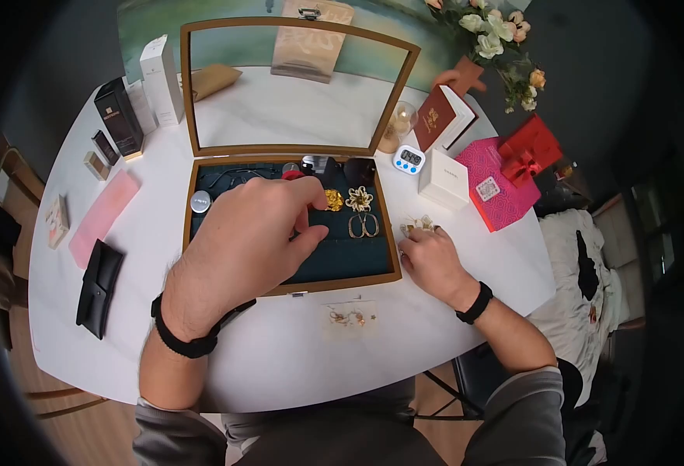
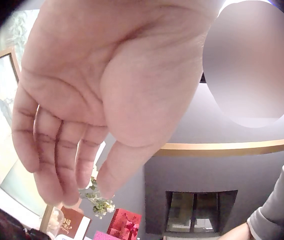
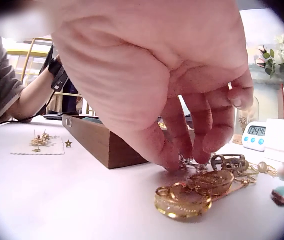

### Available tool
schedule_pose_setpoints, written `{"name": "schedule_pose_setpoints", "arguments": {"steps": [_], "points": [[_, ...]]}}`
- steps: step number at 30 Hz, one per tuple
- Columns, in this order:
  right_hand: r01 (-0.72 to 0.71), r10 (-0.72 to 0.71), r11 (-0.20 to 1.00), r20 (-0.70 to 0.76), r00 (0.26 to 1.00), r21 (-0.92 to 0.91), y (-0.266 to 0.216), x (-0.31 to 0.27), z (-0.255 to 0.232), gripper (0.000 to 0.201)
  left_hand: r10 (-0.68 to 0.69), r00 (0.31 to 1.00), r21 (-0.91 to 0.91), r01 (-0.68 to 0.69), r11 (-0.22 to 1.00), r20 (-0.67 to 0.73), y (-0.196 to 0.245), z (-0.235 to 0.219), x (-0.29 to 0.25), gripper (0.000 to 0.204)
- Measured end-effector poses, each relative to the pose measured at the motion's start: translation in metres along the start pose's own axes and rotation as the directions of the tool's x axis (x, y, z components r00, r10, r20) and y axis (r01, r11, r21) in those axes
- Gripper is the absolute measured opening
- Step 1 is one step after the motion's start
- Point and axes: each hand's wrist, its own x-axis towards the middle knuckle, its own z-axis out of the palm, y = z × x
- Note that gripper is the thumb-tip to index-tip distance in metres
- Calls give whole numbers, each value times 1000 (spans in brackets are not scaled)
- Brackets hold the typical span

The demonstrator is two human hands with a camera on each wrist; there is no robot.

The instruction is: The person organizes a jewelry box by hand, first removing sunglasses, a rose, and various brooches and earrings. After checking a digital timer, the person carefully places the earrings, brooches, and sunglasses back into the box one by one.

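Note:
My left hand (image 1: 241, 233) hangs over the open wooden jewelry box (image 1: 334, 286), its fingers loosely bent and nothing visible between them; its palm (image 2: 132, 95) shows in the left wrist view. Inside the box's dark lining lie a gold flower brooch (image 1: 333, 200), a pearly flower brooch (image 1: 359, 199) and a pair of gold hoop earrings (image 1: 363, 226). To the right of the box, my right hand (image 1: 435, 264) reaches down into a jewelry pile (image 1: 418, 223). Its fingertips are right at small silvery pieces (image 3: 188, 162); I cannot tell whether they pinch one. Gold hoops (image 3: 183, 204) lie just in front.
The glass lid (image 1: 189, 93) stands raised behind. A card with small earrings (image 1: 349, 320) lies before the box. Leftward are a black case (image 1: 99, 289), a pink strip (image 1: 105, 217) and cosmetic boxes (image 1: 161, 81). Rightward stand a timer (image 1: 409, 159) and a white box (image 1: 443, 179).

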Motion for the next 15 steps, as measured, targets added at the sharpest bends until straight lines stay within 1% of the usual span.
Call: {"name": "schedule_pose_setpoints", "arguments": {"steps": [4,6,7,9,10,12,13,14,15], "points": [[-26,26,1000,-19,999,1,-6,0,6,6,12,1000,2,-12,1000,-14,-4,1,2,18],[-63,63,997,3,998,37,-6,0,6,3,-23,1000,5,23,1000,-8,-4,1,3,18],[-65,65,997,2,998,34,-5,0,4,3,-20,1000,4,20,1000,-9,-4,1,4,18],[-117,118,977,6,993,177,-2,-2,2,5,-28,1000,-5,28,1000,4,-4,2,4,18],[-120,121,977,4,993,177,-1,-2,-1,5,-25,1000,-4,25,1000,5,-5,3,5,18],[-174,182,895,21,983,411,2,-2,-14,9,6,1000,-9,-6,1000,-2,-8,8,7,18],[-172,180,896,20,983,410,2,-1,-22,9,6,1000,-8,-6,1000,-4,-10,11,9,18],[-301,294,768,108,950,565,0,0,-33,11,17,1000,-34,-16,999,2,-11,15,11,22],[-417,380,598,215,899,685,-2,3,-44,12,26,1000,-59,-25,998,6,-12,21,13,25]]}}
